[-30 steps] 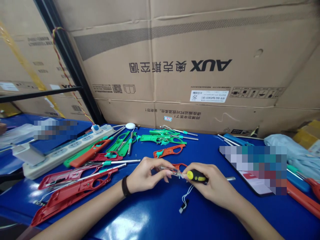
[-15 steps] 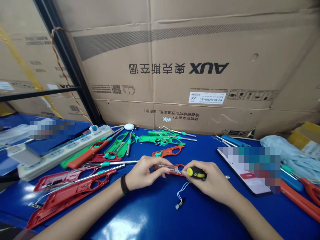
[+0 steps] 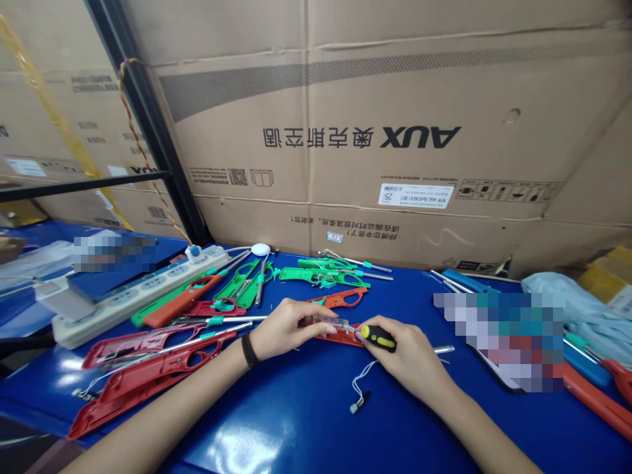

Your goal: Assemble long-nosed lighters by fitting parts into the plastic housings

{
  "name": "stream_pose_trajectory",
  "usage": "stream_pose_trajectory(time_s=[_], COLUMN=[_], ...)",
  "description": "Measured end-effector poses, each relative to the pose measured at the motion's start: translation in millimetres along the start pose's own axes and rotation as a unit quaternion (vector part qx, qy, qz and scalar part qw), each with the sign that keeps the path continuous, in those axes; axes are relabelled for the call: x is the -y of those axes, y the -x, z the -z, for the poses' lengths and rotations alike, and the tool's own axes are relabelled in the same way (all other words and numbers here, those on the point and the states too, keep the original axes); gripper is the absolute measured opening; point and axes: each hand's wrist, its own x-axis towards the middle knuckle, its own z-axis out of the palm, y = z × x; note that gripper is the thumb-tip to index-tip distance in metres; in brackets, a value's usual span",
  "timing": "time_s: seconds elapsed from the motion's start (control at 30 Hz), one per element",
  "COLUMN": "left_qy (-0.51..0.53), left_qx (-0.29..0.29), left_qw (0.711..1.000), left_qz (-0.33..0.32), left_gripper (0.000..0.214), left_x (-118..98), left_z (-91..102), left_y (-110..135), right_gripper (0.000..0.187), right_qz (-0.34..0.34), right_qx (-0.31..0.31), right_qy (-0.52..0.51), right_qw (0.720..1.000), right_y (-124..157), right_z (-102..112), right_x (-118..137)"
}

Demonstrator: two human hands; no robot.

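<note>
My left hand (image 3: 286, 329), wearing a dark band at the wrist, pinches a small clear plastic piece (image 3: 338, 324) between thumb and fingers. My right hand (image 3: 415, 355) is closed around a yellow-and-black screwdriver (image 3: 380, 338). The screwdriver's front end points left at the clear piece's right end; whether they touch I cannot tell. Just under both hands lies a red lighter shell half (image 3: 340, 338), partly covered. A white-wired igniter part (image 3: 359, 403) lies on the blue table nearer me. From behind my right hand a metal tube (image 3: 445, 349) sticks out.
Red lighter shells (image 3: 148, 385) with metal tubes lie at left, green ones (image 3: 320, 275) at the back. A white power strip (image 3: 148, 289) stands far left. At right are a partly blurred phone (image 3: 498, 362) and an orange lighter (image 3: 600, 401). A large cardboard box (image 3: 345, 85) walls the back.
The view has swung slightly left. My right hand and the screwdriver have moved left, closer to the clear piece. Both hands keep their holds.
</note>
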Motion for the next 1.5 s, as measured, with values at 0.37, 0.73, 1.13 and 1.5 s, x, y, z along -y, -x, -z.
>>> stream_pose_trajectory(time_s=[0.37,0.73,1.13,1.5], left_qy=[-0.096,-0.124,-0.099,-0.035], left_qx=[0.029,0.04,0.073,0.136], left_qw=[0.995,0.991,0.992,0.99], left_qz=[-0.009,0.044,-0.004,-0.023], left_gripper=[0.022,0.01,0.014,0.016], left_x=[9,10,11,0], left_z=[4.4,-7.8,-3.9,-3.4], left_y=[-2,-6,-7,-7], right_gripper=[0.015,0.013,0.009,0.01], right_qz=[0.025,0.038,0.05,0.061], right_qx=[-0.069,-0.07,-0.054,-0.04], right_qy=[-0.025,-0.053,-0.076,-0.109], right_qw=[0.997,0.995,0.994,0.991], right_y=[-1,0,2,3], right_z=[5,13,16,19], right_x=[2,8,11,12])
